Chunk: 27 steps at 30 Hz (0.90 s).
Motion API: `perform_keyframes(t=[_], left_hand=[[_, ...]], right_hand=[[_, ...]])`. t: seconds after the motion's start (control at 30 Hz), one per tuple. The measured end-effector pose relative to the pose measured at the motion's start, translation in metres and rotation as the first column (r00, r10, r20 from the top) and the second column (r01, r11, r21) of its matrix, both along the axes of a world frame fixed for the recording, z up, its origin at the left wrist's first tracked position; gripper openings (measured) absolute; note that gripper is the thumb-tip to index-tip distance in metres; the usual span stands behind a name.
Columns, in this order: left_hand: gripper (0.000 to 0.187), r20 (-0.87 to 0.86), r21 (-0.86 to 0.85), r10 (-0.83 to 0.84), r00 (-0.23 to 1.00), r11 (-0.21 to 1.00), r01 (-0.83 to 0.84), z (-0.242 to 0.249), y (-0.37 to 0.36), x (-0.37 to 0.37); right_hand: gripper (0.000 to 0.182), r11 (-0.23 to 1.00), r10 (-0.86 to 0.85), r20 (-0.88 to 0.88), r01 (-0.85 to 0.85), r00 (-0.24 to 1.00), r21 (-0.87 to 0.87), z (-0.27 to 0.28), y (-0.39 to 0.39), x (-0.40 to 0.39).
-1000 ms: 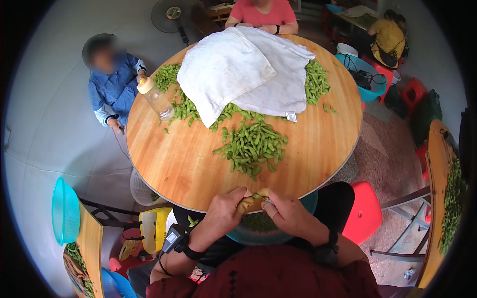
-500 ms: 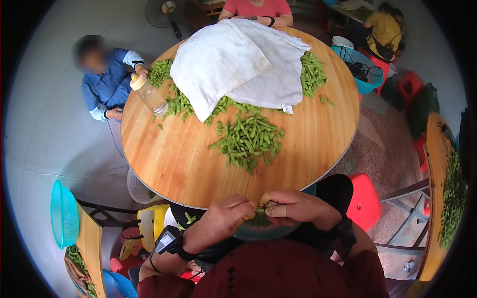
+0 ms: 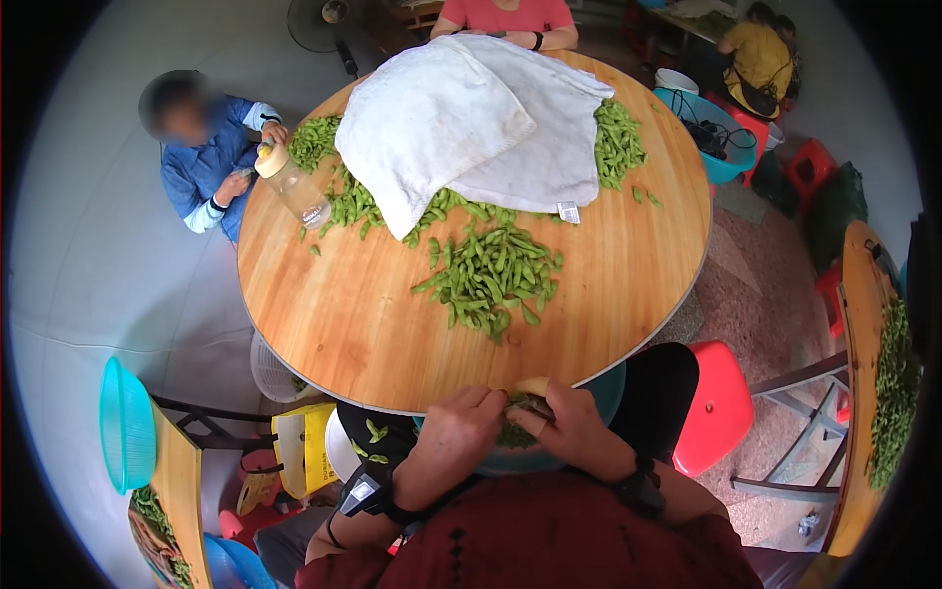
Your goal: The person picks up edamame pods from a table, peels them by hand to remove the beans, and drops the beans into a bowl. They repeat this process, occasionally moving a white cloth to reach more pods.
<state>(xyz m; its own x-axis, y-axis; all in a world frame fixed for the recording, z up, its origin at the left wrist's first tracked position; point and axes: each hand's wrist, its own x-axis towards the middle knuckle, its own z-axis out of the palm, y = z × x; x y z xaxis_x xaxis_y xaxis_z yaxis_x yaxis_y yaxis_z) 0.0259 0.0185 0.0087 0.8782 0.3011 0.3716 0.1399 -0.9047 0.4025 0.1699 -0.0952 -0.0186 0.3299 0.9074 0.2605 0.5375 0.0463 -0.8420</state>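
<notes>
My left hand (image 3: 459,429) and my right hand (image 3: 574,424) meet at the near edge of the round table, above a teal basin (image 3: 605,395) in my lap. Both have their fingers closed and nearly touching. What they pinch is small and mostly covered by the fingertips; I cannot make it out. Pale coverings wrap fingers of my right hand. Green pieces (image 3: 517,435) show in the basin below. Ahead of my hands, a heap of green soybean pods (image 3: 496,275) lies on the wooden table (image 3: 608,314).
White cloths (image 3: 432,128) cover more pods at the table's far side, with a bottle (image 3: 296,191) at the left. One person (image 3: 211,157) is at the left, another (image 3: 505,18) across. A red stool (image 3: 716,398) stands right; a yellow bag (image 3: 312,447) is at lower left.
My hands have drawn slightly closer to me, and my right hand has turned, its forearm shifting left. The person at the left has raised a hand from the table edge.
</notes>
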Motion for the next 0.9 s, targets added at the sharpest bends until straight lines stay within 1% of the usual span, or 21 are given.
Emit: perform_keyframes(t=[0.07, 0.1, 0.17, 0.2, 0.27, 0.3, 0.37, 0.4, 0.43, 0.47, 0.5, 0.57, 0.6, 0.63, 0.67, 0.7, 0.73, 0.77, 0.8, 0.83, 0.9], left_hand=[[0.017, -0.073, -0.03, 0.017, 0.997, 0.999, -0.019, 0.001, -0.005, 0.0], [0.017, -0.072, -0.028, 0.02, 0.997, 0.999, -0.022, 0.001, -0.006, 0.0], [0.014, -0.116, -0.056, 0.033, 0.993, 0.998, -0.04, 0.0, -0.008, -0.003], [0.014, -0.12, -0.055, 0.04, 0.992, 0.997, -0.047, -0.001, -0.008, -0.005], [0.009, -0.094, -0.058, 0.113, 0.989, 0.991, -0.119, -0.002, -0.006, -0.012], [0.009, -0.097, -0.054, 0.12, 0.988, 0.991, -0.126, 0.003, -0.005, -0.018], [0.011, -0.166, -0.12, 0.135, 0.977, 0.98, -0.156, 0.018, 0.001, -0.039], [0.012, -0.327, -0.147, 0.091, 0.941, 0.978, -0.146, 0.024, 0.014, -0.061], [0.011, -0.549, -0.127, 0.11, 0.829, 0.969, -0.213, 0.041, 0.024, -0.075], [0.01, -0.738, -0.092, 0.118, 0.664, 0.958, -0.273, 0.057, 0.033, -0.081], [0.01, -0.737, -0.086, 0.13, 0.663, 0.955, -0.283, 0.057, 0.042, -0.08], [0.01, -0.434, -0.076, 0.217, 0.874, 0.958, -0.276, 0.039, 0.068, -0.076], [0.01, -0.285, -0.087, 0.252, 0.925, 0.954, -0.287, 0.029, 0.081, -0.062], [0.01, -0.125, -0.099, 0.276, 0.953, 0.952, -0.289, 0.018, 0.095, -0.042], [0.01, -0.032, -0.084, 0.328, 0.944, 0.94, -0.329, 0.005, 0.108, -0.023], [0.01, 0.064, -0.075, 0.373, 0.925, 0.926, -0.369, -0.008, 0.121, -0.006], [0.01, 0.083, -0.076, 0.363, 0.928, 0.931, -0.357, -0.02, 0.137, 0.011], [0.011, 0.082, -0.004, 0.387, 0.918, 0.921, -0.388, -0.033, 0.148, 0.025], [0.012, 0.081, 0.066, 0.413, 0.907, 0.906, -0.419, -0.034, 0.151, 0.033], [0.012, 0.086, 0.061, 0.411, 0.908, 0.907, -0.416, -0.035, 0.152, 0.034], [0.016, -0.045, -0.041, 0.426, 0.904, 0.903, -0.427, -0.033, 0.153, 0.031]], right_hand=[[0.026, 0.992, 0.121, 0.057, -0.122, 0.991, 0.013, 0.004, -0.002, 0.004], [0.026, 0.992, 0.123, 0.058, -0.124, 0.991, 0.015, 0.003, -0.004, 0.007], [0.025, 0.963, 0.268, 0.176, -0.266, 0.947, -0.032, -0.004, -0.008, 0.01], [0.025, 0.962, 0.274, 0.172, -0.273, 0.946, -0.029, -0.006, -0.009, 0.012], [0.021, 0.933, 0.361, 0.152, -0.357, 0.92, -0.051, -0.009, -0.008, 0.015], [0.021, 0.93, 0.366, 0.15, -0.363, 0.918, -0.046, -0.007, -0.008, 0.015], [0.022, 0.945, 0.315, -0.044, -0.317, 0.948, -0.083, 0.003, -0.01, 0.017], [0.022, 0.941, 0.327, -0.038, -0.329, 0.944, -0.077, 0.007, -0.01, 0.021], [0.022, 0.953, 0.27, -0.097, -0.28, 0.958, -0.115, 0.011, -0.01, 0.026], [0.023, 0.961, 0.207, -0.154, -0.23, 0.966, -0.154, 0.013, -0.007, 0.029], [0.023, 0.959, 0.218, -0.153, -0.241, 0.964, -0.148, 0.016, -0.001, 0.031], [0.025, 0.961, 0.068, -0.303, -0.144, 0.951, -0.234, 0.021, 0.014, 0.035], [0.025, 0.963, 0.074, -0.296, -0.146, 0.952, -0.228, 0.016, 0.021, 0.034], [0.025, 0.964, 0.057, -0.346, -0.141, 0.936, -0.223, 0.006, 0.03, 0.032], [0.026, 0.966, 0.039, -0.394, -0.135, 0.918, -0.22, 0.001, 0.036, 0.032], [0.026, 0.968, 0.037, -0.384, -0.128, 0.923, -0.215, 0.0, 0.036, 0.033], [0.025, 0.968, -0.01, -0.483, -0.113, 0.875, -0.224, 0.0, 0.035, 0.033], [0.025, 0.965, -0.054, -0.583, -0.108, 0.811, -0.239, -0.001, 0.033, 0.034], [0.025, 0.965, -0.057, -0.576, -0.104, 0.815, -0.242, -0.001, 0.031, 0.034], [0.024, 0.971, -0.039, -0.584, -0.106, 0.811, -0.213, -0.001, 0.03, 0.035], [0.024, 0.977, -0.024, -0.592, -0.107, 0.805, -0.186, -0.001, 0.027, 0.035]])
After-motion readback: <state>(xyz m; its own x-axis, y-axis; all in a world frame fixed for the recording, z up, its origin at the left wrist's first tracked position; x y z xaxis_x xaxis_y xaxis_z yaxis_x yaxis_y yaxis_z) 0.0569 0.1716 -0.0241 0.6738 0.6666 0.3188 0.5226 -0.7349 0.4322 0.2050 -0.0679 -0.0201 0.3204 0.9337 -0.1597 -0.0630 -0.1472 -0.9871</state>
